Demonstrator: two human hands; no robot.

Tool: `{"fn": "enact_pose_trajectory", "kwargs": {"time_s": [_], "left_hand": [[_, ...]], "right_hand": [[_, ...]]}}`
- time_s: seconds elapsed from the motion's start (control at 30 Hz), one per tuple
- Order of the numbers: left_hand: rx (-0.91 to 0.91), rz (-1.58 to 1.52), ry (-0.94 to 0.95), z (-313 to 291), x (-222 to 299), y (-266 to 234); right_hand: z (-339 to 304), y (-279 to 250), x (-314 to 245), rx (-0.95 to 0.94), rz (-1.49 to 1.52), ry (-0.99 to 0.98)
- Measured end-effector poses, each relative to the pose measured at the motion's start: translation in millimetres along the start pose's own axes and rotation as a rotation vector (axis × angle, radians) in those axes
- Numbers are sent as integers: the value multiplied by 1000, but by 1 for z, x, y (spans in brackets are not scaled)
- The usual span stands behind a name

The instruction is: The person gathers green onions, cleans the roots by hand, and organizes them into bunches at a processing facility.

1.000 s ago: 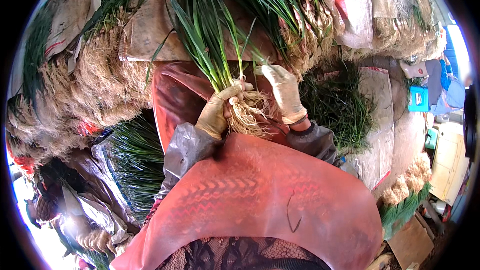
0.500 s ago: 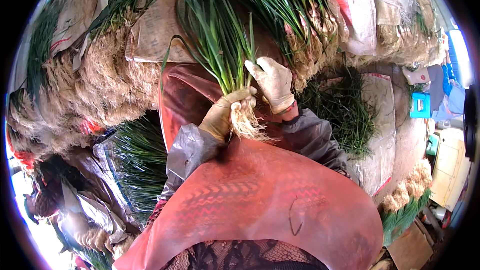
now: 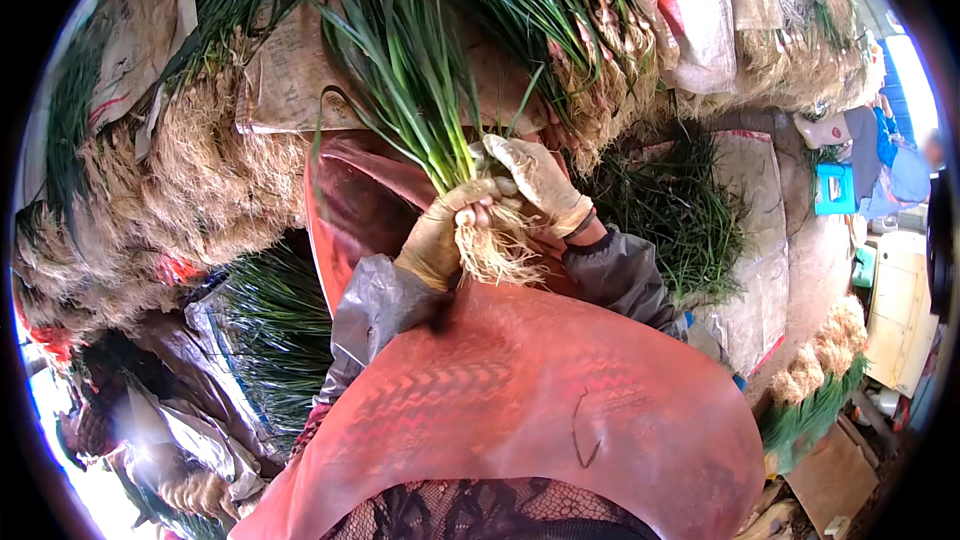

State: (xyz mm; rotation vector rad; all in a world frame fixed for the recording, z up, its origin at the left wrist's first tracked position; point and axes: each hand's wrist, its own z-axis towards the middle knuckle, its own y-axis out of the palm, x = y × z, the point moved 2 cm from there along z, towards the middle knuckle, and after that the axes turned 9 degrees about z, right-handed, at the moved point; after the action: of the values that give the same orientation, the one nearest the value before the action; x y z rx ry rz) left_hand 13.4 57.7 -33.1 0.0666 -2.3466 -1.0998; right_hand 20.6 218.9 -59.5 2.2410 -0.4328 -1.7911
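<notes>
In the head view, we see our left hand (image 3: 437,235), in a thin pale glove, wrapped firmly around a bunch of green stalks (image 3: 438,145) just above its roots. The bunch is held up over the red apron (image 3: 540,370), between the apron's left and right edges; its leaves slant up and to the left across the near edge of a brown sack (image 3: 290,80), and its stringy pale roots (image 3: 500,248) hang below our fist. Our right hand (image 3: 532,180), gloved as well, is bent in at the right side of the bunch, its fingers curled beside the stems. One lone leaf (image 3: 527,100) rises just beyond them, but we cannot tell whether those fingers pinch it or anything else.

To the right of the apron, a heap of loose green leaves (image 3: 670,215) covers the left edge of a pale sheet (image 3: 760,210). Past the sack's right side lie more rooted stalks (image 3: 590,35), their roots turned toward us. Beyond the apron's left edge we find long dark green leaves (image 3: 275,330), and a thick bank of tan roots (image 3: 200,160) runs along the far left. Near the right rim stands a blue plastic item (image 3: 835,188).
</notes>
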Motion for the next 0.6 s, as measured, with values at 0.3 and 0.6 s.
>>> {"fn": "enact_pose_trajectory", "kwargs": {"time_s": [0.3,0.6], "left_hand": [[-255,-268,126,-13,11,-1],[-128,49,309,-6,79,35]], "right_hand": [[-26,-7,-24,350,-1481,-77],[-66,-81,1,500,-1579,84]]}}
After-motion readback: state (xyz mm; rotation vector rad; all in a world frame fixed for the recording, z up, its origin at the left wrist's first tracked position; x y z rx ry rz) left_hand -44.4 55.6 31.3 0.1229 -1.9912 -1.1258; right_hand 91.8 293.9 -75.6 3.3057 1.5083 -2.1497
